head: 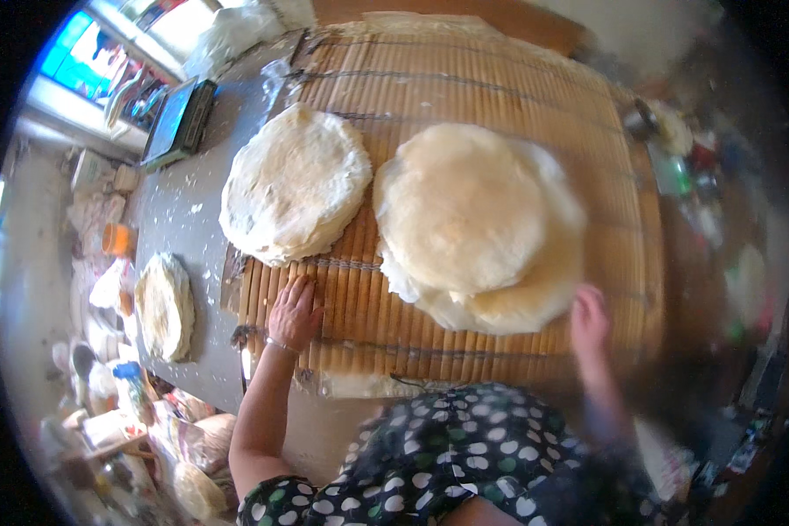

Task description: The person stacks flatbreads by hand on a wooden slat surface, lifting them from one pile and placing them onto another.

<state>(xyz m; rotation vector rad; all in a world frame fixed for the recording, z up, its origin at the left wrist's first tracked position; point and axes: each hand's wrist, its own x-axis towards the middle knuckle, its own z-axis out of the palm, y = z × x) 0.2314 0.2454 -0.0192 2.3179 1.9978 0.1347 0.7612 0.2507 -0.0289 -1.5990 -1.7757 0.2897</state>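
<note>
My left hand [292,315] lies flat on the slatted bamboo mat [394,329], fingers extended and nothing in them. Just beyond its fingertips is a thick stack of pale flatbreads [296,184]. To the right, a second pile of thin round flatbreads [463,204] rests on the mat, its upper round lying off-centre over wider sheets. My right hand [590,315] is at the lower right rim of this pile, fingers curled. Blur hides whether it pinches the edge of a sheet.
Left of the mat, a grey tabletop [204,263] bears white scraps, another flatbread stack [164,308] and a flat scale-like device [179,123]. An orange container [116,239] stands by its left edge. Bags and jars crowd the lower left; blurred clutter lies at right.
</note>
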